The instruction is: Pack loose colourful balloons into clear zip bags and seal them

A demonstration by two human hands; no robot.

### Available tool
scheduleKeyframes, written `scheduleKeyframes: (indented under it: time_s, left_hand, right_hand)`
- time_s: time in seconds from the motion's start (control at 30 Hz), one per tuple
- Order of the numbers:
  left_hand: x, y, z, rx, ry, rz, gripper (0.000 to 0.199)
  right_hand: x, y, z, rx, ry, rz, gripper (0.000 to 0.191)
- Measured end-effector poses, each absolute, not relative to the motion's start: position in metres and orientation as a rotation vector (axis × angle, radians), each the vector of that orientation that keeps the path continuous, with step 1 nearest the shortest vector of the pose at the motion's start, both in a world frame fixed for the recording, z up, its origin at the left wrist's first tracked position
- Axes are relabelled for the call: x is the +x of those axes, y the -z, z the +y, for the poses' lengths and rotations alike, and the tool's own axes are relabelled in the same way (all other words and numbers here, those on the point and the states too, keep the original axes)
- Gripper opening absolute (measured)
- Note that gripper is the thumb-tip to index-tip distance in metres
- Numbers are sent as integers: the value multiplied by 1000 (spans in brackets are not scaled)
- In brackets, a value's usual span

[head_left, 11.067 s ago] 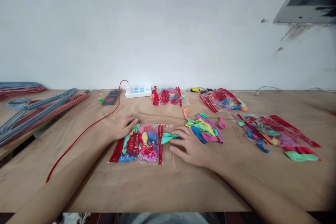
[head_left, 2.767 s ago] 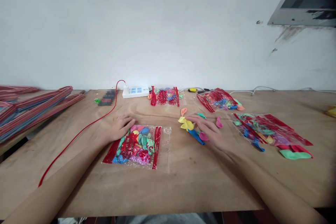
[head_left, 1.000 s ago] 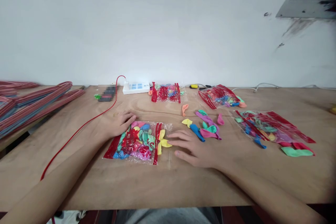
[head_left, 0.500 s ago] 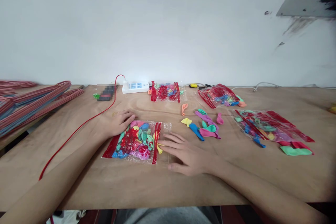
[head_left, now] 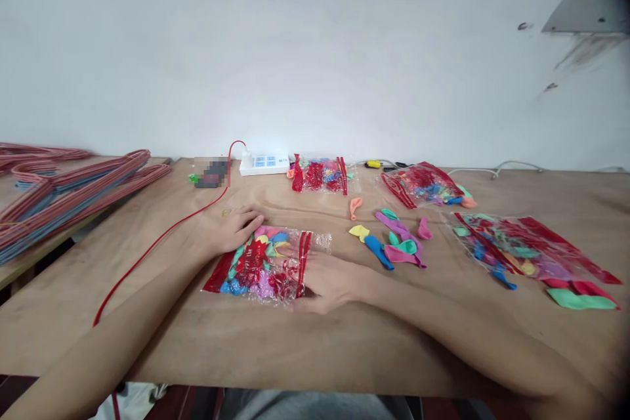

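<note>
A clear plastic bag of balloons [head_left: 256, 272] with red bands lies flat before me, full of mixed colours. My left hand [head_left: 239, 228] grips its upper left edge, fingers bent over the side and thumb hidden. Through the right-hand mouth of the bag, my right hand [head_left: 327, 279] reaches in with fingers stretched out; they show faintly through the plastic among the balloons. Its thumb stays low by the bag's front edge. To the right lie loose balloons: a yellow one [head_left: 359, 232], a blue one [head_left: 378, 252], a purple one [head_left: 399, 226] and an orange one [head_left: 355, 207].
More balloon bags lie at the back [head_left: 322, 175], back right [head_left: 424, 185] and right [head_left: 531, 246]. A white power strip [head_left: 266, 163] stands by the wall, its red cable [head_left: 162, 231] crossing the table. Bundles of pink and blue hangers [head_left: 93, 187] lie on the left.
My right hand has moved left from beside the bag's mouth, and its fingers are now inside. My left hand keeps its place on the bag. The view has turned slightly left.
</note>
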State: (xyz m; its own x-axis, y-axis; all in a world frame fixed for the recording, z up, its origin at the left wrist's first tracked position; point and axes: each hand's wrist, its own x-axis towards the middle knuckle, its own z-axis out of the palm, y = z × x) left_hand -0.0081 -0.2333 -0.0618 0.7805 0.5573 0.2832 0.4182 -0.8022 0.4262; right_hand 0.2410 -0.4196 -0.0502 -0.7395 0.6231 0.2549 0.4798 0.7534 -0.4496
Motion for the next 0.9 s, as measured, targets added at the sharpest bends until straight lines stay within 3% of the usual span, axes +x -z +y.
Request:
scheduleKeyframes:
  time_s: [0.23, 0.37, 0.53, 0.8, 0.9]
  left_hand:
    - [-8, 70, -228, 2654, -615, 730, 54]
    - [-8, 73, -226, 2647, -624, 712, 53]
    - [-7, 67, -230, 2619, -631, 710, 54]
    - [-7, 64, -231, 2640, -597, 738, 54]
    - [-9, 68, -230, 2613, -623, 766, 56]
  right_hand:
    - [245, 46, -426, -852, -540, -2517, 57]
    - [277, 42, -446, -819, -552, -2460, 42]
    - [295, 46, -459, -969, -464, -2402, 45]
    - [246, 61, -420, -903, -223, -2668, 41]
    - [228, 74, -392, -861, -96, -2704, 48]
